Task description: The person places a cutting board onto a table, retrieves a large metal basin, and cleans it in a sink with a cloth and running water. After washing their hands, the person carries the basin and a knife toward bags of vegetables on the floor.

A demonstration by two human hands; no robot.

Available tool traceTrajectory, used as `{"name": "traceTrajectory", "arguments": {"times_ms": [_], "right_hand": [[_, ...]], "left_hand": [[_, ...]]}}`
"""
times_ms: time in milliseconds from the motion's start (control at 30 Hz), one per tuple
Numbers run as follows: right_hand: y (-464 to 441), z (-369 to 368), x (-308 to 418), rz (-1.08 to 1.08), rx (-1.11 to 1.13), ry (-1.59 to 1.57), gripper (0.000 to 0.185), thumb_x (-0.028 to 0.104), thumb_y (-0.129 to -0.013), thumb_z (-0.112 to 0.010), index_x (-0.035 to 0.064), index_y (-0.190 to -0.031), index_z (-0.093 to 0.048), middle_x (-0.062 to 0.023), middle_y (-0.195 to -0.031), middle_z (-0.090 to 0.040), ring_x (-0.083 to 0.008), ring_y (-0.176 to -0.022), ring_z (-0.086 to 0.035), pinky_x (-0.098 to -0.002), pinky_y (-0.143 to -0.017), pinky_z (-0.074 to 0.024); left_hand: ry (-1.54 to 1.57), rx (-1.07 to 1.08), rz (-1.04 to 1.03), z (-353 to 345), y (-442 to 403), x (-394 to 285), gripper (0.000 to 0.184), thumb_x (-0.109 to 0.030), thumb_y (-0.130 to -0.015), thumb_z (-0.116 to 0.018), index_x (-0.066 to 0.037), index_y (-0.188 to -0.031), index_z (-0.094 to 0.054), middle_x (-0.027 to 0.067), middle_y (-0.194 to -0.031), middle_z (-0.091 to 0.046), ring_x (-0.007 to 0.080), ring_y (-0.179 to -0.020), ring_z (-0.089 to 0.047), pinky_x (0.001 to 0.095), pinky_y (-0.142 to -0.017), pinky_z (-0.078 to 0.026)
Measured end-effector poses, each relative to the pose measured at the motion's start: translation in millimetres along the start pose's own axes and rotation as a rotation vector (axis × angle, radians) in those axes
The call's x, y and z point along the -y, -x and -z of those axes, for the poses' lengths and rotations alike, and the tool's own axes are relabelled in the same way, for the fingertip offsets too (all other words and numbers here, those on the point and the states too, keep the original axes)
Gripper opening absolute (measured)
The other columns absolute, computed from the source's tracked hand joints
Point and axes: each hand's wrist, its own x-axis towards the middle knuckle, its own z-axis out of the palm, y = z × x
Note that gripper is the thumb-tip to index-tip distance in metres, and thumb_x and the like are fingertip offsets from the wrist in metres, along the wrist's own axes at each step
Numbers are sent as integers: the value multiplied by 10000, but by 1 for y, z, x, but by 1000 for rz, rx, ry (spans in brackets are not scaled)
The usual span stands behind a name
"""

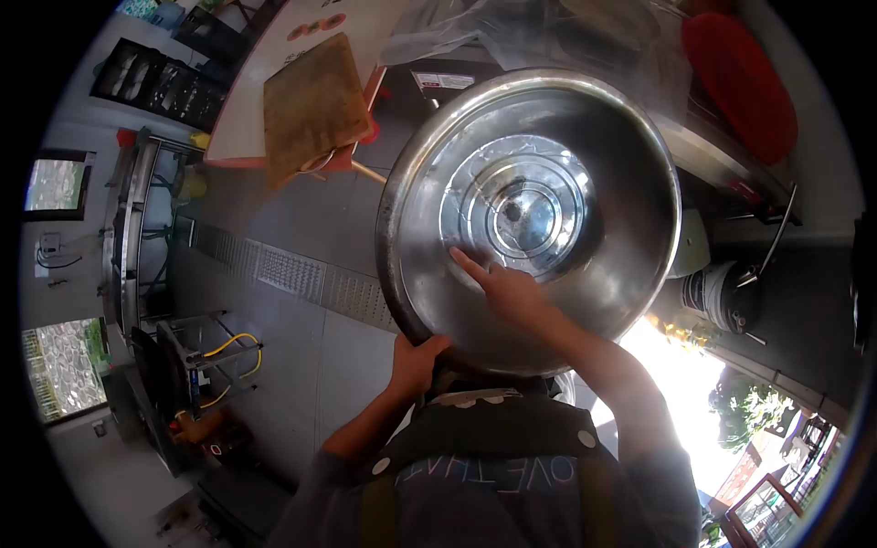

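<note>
A large round metal basin [630,210] is tilted up in front of my body, its shiny inside facing me. My left hand [417,365] grips the basin's rim at the lower left, thumb over the edge and the other fingers hidden behind it. Inside the basin is my right hand [512,292], its index finger stretched out toward the ringed bottom and the other fingers curled. I see nothing held in the right hand. Whether the fingertip touches the metal cannot be made out.
A wooden board [315,105] lies on a white table [239,119] at the upper left. A red oval object [740,87] is at the upper right. A metal floor grate [290,272] crosses the grey floor. A black chair [163,379] stands at the left.
</note>
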Motion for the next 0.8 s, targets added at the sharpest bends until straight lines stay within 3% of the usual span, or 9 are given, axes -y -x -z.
{"name": "traceTrajectory", "arguments": {"times_ms": [100,167,200,300,400,500,633,767,800], "right_hand": [[-37,-32,68,125,107,78,716,46,-753,-436,295,-1339,-108,-166,-803,-530,-314,-633,-568,-390,-555,-463],[-43,-56,115,234,235,91,696,52,-748,-429,283,-1337,-139,-200,-832,-533,-323,-613,-573,-407,-531,-467],[-47,-92,115,307,183,-1,688,57,-746,-425,281,-1336,-152,-217,-889,-538,-327,-669,-577,-398,-565,-467],[-67,-104,153,349,315,101,583,61,-786,-427,230,-1317,-254,-150,-935,-556,-256,-738,-571,-332,-621,-459],[-123,-81,205,33,666,-908,435,65,-833,-431,135,-1259,-374,-50,-946,-554,-153,-766,-524,-261,-659,-427],[-159,-45,264,-146,685,-1962,350,77,-857,-445,68,-1207,-430,12,-917,-540,-94,-740,-475,-218,-645,-398],[-218,-37,313,-142,608,-2135,284,74,-849,-463,44,-1132,-476,-20,-897,-547,-91,-701,-478,-218,-608,-394],[-325,-46,367,-170,656,-1983,77,113,-855,-476,40,-867,-496,-39,-818,-526,-91,-640,-461,-215,-568,-389],[-347,-44,383,-193,644,-1885,103,127,-859,-477,47,-794,-476,-39,-780,-518,-92,-622,-455,-212,-553,-386]], "left_hand": [[210,-147,134,62,22,9,271,-6,-675,-571,104,-918,-524,145,-863,-582,206,-778,-570,300,-686,-459],[260,-227,64,119,39,13,267,11,-662,-577,102,-908,-524,145,-854,-582,204,-772,-567,297,-683,-460],[303,-274,44,141,43,17,267,17,-659,-579,103,-906,-524,145,-854,-581,203,-770,-566,296,-681,-460],[424,-398,7,204,60,27,261,32,-651,-582,103,-896,-526,143,-847,-581,201,-759,-564,288,-677,-454],[504,-514,-25,267,66,42,246,41,-649,-580,103,-882,-528,139,-834,-579,198,-745,-563,280,-671,-445],[605,-611,-63,320,62,39,218,48,-647,-576,97,-855,-534,124,-811,-575,196,-713,-558,282,-657,-438],[675,-704,-29,377,49,19,196,51,-646,-571,74,-836,-533,109,-782,-563,198,-700,-558,282,-617,-443],[797,-822,-60,452,7,-9,183,48,-646,-568,60,-825,-529,97,-748,-550,191,-674,-551,295,-539,-441],[809,-869,-60,467,1,-13,195,43,-639,-571,59,-829,-527,97,-746,-546,195,-637,-548,305,-494,-436]]}}
